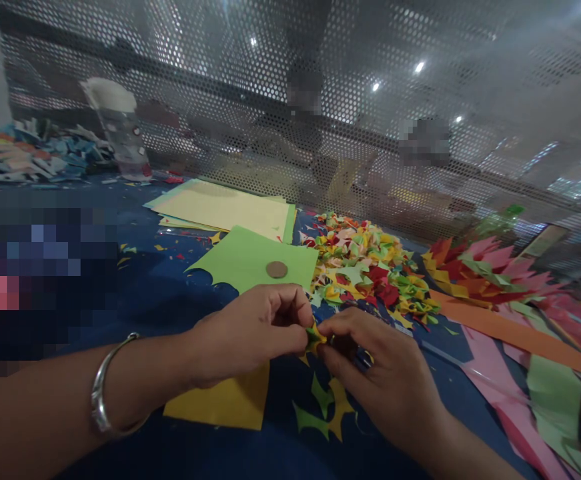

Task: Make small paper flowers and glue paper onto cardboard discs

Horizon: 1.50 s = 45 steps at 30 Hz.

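A small yellow-and-green folded paper piece (315,339) is sitting between the fingertips of both hands. The left hand (263,327), at its 9 o'clock, is pinching it between thumb and curled fingers; the right hand (385,373), at 4 o'clock, is gripping its other edge with thumb and forefinger.

From the piece, green and yellow paper offcuts (321,403) are lying at 6 o'clock and a yellow sheet (240,400) at 8, partly under the left hand. At 11 o'clock a green sheet (257,257) with scooped edges is bearing a brown coin-like disc (277,269), and pale paper sheets (230,208) are lying beyond. A heap of multicoloured paper pieces (370,267) is spreading at 1 o'clock.

Far off at 10 o'clock, a clear container (131,143) is standing, something reddish showing near its base and something white at its top. At 2 o'clock a green-capped bottle (500,220) is standing behind pointed pink and orange papers (490,267); its contents are too dim to tell. A silver bangle (99,393) is circling the left wrist.
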### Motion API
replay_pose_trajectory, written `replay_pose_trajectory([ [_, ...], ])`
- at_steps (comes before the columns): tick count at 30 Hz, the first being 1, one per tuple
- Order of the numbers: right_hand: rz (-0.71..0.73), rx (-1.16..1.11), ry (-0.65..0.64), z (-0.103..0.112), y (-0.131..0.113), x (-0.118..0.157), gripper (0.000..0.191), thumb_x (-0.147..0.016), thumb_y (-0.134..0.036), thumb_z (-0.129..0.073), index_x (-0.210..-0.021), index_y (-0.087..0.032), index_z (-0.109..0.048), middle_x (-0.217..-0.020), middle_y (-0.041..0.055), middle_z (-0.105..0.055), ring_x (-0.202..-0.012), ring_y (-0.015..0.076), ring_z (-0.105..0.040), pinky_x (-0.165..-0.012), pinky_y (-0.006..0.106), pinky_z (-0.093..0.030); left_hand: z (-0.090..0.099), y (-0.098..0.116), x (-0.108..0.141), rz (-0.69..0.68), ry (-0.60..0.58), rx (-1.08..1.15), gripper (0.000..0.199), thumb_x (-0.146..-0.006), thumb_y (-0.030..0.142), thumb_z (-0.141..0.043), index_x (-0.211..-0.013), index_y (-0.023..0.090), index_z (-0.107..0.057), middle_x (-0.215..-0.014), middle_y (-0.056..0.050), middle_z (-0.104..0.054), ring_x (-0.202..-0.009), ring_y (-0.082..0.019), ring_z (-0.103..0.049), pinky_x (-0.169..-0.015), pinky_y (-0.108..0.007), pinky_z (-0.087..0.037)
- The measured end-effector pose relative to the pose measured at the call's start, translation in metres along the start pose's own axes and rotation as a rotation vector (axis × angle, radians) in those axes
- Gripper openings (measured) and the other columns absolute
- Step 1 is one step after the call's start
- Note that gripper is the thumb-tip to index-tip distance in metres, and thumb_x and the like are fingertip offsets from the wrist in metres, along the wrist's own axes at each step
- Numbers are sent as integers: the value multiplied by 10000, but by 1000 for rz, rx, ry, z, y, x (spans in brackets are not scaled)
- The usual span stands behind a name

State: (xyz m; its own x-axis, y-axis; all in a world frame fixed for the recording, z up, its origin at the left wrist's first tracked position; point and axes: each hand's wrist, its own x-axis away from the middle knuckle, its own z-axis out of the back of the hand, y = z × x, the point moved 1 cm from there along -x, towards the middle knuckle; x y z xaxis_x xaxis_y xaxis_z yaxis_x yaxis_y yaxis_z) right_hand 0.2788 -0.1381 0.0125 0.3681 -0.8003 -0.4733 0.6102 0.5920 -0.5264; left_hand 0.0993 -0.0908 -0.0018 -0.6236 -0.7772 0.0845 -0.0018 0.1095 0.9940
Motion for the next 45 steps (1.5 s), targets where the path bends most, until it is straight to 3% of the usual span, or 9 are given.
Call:
replay_pose_trajectory([
  [10,5,60,-108,-3,6,0,97,-889,-119,-603,-865,-183,-672,-715,-15,-596,-641,119,-567,-593,222,-423,9,-9,4,-78,49,-470,66,-741,201,-585,-806,194,-595,-740,19,-632,-678,-137,-573,-609,-240,-412],
  [19,2,46,-43,0,5,1,148,-856,-80,-613,-935,-194,-666,-803,-11,-644,-651,104,-585,-619,199,-454,1,-6,2,-115,77,-276,71,-727,164,-580,-786,193,-552,-686,48,-578,-648,-110,-535,-607,-231,-408],
  [31,62,89,-1,1,8,4,136,-877,-87,-611,-923,-206,-660,-811,-11,-662,-712,119,-623,-670,212,-476,-6,0,7,-201,188,-496,38,-716,191,-571,-753,190,-579,-660,42,-584,-622,-114,-519,-582,-240,-396],
  [36,75,100,29,2,8,6,182,-869,-92,-633,-1002,-209,-674,-879,-8,-706,-725,111,-648,-697,192,-502,-7,-5,4,-226,191,-357,51,-738,198,-582,-783,196,-559,-673,47,-573,-623,-108,-533,-571,-227,-402],
  [41,73,120,65,4,5,6,175,-849,-75,-655,-966,-201,-687,-844,-29,-725,-697,86,-658,-694,156,-502,-7,-7,3,-243,163,-239,59,-753,198,-601,-789,193,-555,-673,53,-563,-620,-96,-553,-588,-208,-433],
  [45,97,119,108,5,6,5,128,-856,-78,-646,-915,-181,-693,-819,-12,-727,-748,97,-685,-713,160,-503,-7,-4,7,-319,202,-429,34,-804,226,-597,-811,194,-606,-694,46,-618,-636,-95,-586,-601,-196,-449],
])
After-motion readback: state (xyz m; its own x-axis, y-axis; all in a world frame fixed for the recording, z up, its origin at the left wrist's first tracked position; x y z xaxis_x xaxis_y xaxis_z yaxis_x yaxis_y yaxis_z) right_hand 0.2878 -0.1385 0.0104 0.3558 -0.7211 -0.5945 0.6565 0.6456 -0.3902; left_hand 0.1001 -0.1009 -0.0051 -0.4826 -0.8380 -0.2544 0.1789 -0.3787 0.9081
